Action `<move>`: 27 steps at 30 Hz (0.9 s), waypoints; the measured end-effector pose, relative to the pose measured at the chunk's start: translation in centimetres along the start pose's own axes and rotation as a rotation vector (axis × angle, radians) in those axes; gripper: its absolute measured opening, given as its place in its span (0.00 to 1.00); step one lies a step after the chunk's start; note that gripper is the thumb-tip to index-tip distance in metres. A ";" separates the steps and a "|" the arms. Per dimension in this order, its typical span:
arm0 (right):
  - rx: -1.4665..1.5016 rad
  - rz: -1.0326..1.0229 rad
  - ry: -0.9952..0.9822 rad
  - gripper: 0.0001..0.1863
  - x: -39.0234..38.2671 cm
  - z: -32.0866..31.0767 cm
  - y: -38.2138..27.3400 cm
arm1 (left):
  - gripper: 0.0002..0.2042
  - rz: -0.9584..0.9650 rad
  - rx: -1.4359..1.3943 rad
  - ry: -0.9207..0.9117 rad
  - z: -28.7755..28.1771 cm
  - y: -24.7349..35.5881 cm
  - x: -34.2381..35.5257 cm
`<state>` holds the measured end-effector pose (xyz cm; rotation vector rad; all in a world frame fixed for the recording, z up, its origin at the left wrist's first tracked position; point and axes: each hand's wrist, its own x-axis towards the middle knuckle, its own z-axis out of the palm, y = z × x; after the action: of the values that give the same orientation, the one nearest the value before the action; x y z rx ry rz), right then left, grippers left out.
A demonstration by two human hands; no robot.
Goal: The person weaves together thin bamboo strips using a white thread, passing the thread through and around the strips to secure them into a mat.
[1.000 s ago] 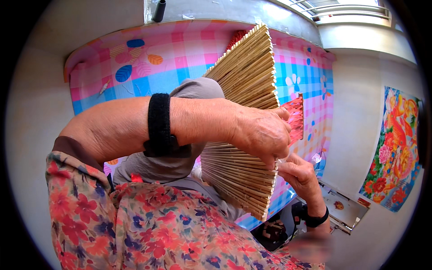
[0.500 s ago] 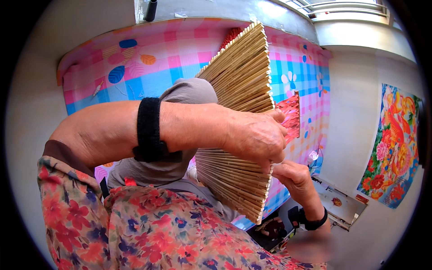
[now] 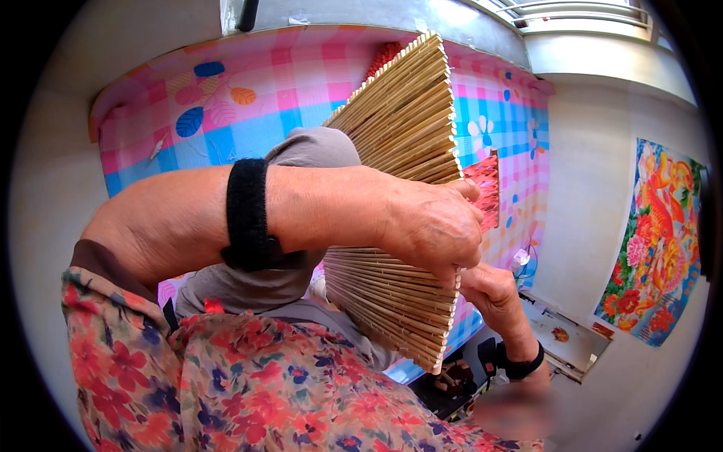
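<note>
"Two hands, the left hand (image 3: 435, 226) and the right hand (image 3: 489, 290), come close together at the right edge of a slatted mat (image 3: 407, 120)."

"How is the left arm held?"

"Elbow bent out to the left, the left forearm (image 3: 324, 207) running nearly level over the grey-clad knee (image 3: 312, 147). The hand lies across the slats, back upward, knuckles bent, fingertips drawn down at the mat's edge. A black strap (image 3: 247, 215) circles that forearm."

"And the right?"

"It rises from the near right, fingers curled and pointing left, just on the near side of the other's fingertips."

"Are they clamped on the mat?"

"I cannot tell; whatever lies between those fingertips is hidden."

"Where is the mat itself?"

"Right of the knee, slats fanned between far and near ends. A red patterned strip (image 3: 488, 197) shows just beyond the left hand, and a pink-and-blue checked cloth (image 3: 290, 79) spreads on the far side."
</note>
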<state>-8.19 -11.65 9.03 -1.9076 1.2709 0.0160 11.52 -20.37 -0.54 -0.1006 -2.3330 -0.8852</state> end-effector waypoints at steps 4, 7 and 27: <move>-0.070 0.019 0.029 0.11 -0.6 -0.5 0.4 | 0.07 0.075 -0.071 0.053 0.2 -1.5 0.8; -0.069 0.073 0.045 0.11 -1.1 -0.5 -0.1 | 0.06 0.093 -0.019 0.108 0.1 -1.9 0.3; -0.224 0.090 0.086 0.16 -2.1 0.0 -2.4 | 0.07 0.089 -0.154 0.021 -1.0 -0.6 0.1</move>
<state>-7.38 -9.62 11.39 -2.0568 1.4642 0.1299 11.81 -21.44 -0.25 -0.2559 -2.2202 -1.0155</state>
